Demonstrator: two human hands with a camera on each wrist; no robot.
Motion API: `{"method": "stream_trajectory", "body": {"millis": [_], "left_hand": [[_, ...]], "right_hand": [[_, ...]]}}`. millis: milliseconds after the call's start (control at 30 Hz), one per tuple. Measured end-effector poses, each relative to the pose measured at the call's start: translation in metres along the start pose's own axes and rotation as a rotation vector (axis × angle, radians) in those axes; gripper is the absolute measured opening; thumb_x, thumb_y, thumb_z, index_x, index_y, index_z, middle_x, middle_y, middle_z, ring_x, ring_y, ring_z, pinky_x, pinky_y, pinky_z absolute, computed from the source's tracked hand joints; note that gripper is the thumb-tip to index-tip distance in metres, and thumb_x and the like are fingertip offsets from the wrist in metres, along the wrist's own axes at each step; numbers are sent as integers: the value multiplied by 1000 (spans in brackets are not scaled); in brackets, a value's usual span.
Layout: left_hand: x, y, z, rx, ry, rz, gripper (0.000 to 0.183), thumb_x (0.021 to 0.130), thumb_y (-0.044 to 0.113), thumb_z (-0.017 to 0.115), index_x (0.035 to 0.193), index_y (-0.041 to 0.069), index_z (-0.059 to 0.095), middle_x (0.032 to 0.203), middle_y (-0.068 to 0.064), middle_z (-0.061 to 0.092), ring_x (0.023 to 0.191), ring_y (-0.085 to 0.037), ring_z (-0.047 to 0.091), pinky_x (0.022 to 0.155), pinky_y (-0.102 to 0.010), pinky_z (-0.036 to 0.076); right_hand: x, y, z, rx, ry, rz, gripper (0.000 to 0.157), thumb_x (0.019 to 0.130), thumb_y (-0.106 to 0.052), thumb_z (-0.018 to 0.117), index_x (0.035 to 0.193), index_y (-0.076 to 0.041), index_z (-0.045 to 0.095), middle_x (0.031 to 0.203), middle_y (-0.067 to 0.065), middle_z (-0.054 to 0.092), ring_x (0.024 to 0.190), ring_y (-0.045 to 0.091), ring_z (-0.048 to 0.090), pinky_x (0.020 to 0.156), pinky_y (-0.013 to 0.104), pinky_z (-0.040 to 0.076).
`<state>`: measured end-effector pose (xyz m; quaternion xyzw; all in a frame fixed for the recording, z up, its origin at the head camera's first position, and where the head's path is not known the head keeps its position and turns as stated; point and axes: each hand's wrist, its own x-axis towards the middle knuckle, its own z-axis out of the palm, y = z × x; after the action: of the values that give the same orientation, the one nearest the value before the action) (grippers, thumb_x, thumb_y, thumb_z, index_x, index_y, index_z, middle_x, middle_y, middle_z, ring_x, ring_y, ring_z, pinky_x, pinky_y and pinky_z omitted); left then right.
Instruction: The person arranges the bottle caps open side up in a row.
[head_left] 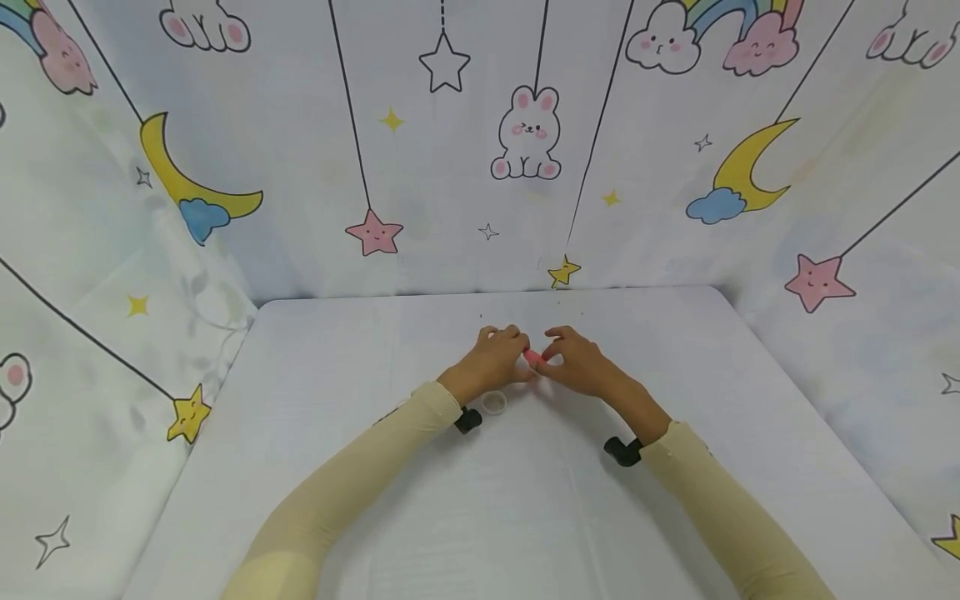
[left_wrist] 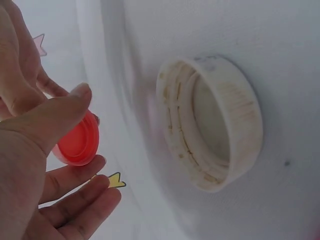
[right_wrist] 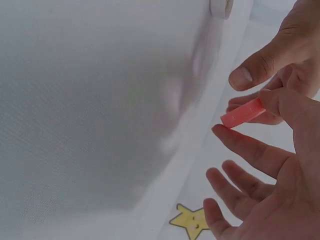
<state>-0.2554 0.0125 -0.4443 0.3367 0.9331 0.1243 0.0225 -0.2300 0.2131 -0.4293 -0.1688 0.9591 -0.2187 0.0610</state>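
Observation:
My right hand [head_left: 581,362] pinches a small red plastic cap [right_wrist: 243,113] between thumb and index finger, its other fingers spread. Ridges show on the cap's side in the right wrist view, and its hollow inside faces the left wrist view. Facing it from the left, my left hand [head_left: 495,358] has its fingers right at the cap. The left thumb stands apart from the cap in the right wrist view. Below the left hand, a larger white cap [left_wrist: 245,120] with brown stains inside rests on the table, hollow side showing.
A white-covered table [head_left: 420,517] spreads under both arms. Behind and beside it hangs a white cloth [head_left: 450,167] printed with stars, moons and rabbits. Black camera mounts [head_left: 622,452] sit at both wrists.

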Motion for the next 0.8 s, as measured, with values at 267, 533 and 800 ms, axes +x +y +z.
{"method": "stream_trajectory", "body": {"millis": [267,533,800], "left_hand": [[-2,5,2,-3,27,2,44,97,54,73,116,15,69,127,-2,65,129,-17,56,120,-54,31],[-6,8,5,28,7,6,33,98,46,71,112,16,68,128,-2,63,124,-18,61,121,-54,31],[-10,11,5,19,19,22,32,95,40,74,113,15,68,126,-2,63,121,-18,62,120,-55,31]], "right_hand": [[-4,-4,-1,63,-18,24,33,102,-31,67,106,-1,79,153,22,52,144,44,48,114,75,32],[-8,-3,4,36,-48,23,34,101,-35,69,107,-3,81,152,20,54,143,43,50,113,77,31],[-14,-7,2,-24,-33,-16,32,102,-36,67,119,-10,76,152,22,53,138,45,54,109,77,37]]}}
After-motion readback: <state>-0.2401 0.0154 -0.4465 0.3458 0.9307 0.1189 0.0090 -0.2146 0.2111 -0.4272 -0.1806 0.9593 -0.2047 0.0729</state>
